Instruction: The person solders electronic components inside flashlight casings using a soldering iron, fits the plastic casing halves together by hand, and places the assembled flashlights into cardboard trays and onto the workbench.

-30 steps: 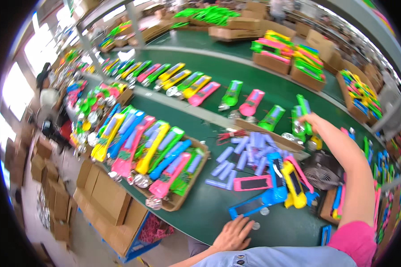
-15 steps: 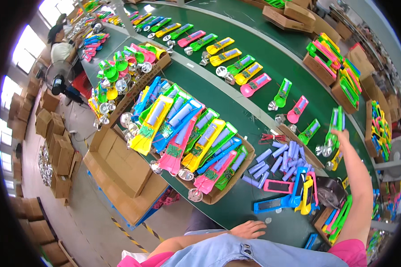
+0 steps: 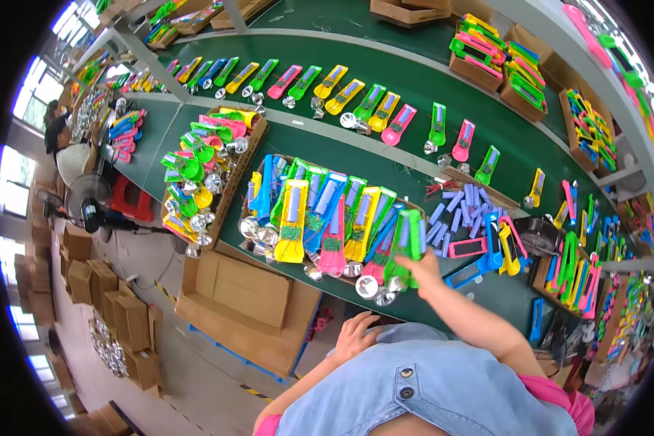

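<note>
Lamp bodies [image 3: 412, 234], green, gripped in right hand [image 3: 419, 267] over near edge of table [image 3: 505, 298], beside packed row [image 3: 333, 243]. Left hand [image 3: 355, 337] empty, relaxed. I'd align with neighbours, reflectors [image 3: 384, 297] unsnagged.

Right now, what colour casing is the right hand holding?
Green casing, best seen in the head view.

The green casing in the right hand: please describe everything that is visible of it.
The green casing looks like plastic, long and narrow. It points away from the person, at the right end of the packed casings. The right hand grips it, partly covering it. Whether the silver reflector below belongs to it is unclear.
</note>
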The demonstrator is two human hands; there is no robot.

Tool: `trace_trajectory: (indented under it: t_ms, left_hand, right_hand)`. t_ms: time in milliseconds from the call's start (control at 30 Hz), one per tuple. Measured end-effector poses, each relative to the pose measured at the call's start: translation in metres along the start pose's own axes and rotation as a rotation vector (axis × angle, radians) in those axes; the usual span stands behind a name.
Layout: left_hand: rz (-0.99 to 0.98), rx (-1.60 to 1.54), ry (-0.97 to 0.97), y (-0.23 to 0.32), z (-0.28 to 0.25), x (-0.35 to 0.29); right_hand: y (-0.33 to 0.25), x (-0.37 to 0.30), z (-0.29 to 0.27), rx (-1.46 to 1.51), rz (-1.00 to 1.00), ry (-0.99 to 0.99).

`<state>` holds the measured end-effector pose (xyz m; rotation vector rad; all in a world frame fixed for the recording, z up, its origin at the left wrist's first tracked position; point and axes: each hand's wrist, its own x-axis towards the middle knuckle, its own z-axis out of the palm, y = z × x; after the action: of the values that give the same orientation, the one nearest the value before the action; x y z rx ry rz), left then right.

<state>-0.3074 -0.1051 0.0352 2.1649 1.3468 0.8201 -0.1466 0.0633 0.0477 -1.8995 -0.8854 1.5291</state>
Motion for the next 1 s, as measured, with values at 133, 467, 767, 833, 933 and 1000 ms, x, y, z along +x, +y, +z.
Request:
trace_trajectory:
  t_ms: [133,467,767,833,933,1000]
  left_hand:
    - [-0.154,0.062,0.106,0.000,-0.023,-0.028]
    - [-0.542,0.290,0.778,-0.099,-0.127,-0.037]
    - [-0.754,-0.001,0.456,-0.294,-0.184,0.042]
    - [-0.808,0.097,0.266,-0.302,-0.181,0.064]
    - [-0.692,0.046,0.381,-0.323,-0.184,0.047]
    - [-0.921,-0.297,0.362,-0.316,-0.189,0.059]
  right_hand:
    - [0.013,-0.022,0.029,-0.270,-0.321,0.250]
    - [-0.006,-0.060,0.043,-0.629,-0.671,0.155]
    - [0.001,-0.063,0.016,-0.530,-0.821,0.158]
    - [0.031,-0.053,-0.007,-0.383,-0.761,0.322]
    - [0.081,-0.043,-0.014,0.104,-0.193,0.090]
    - [0.074,-0.050,-0.019,0.462,0.491,-0.294]
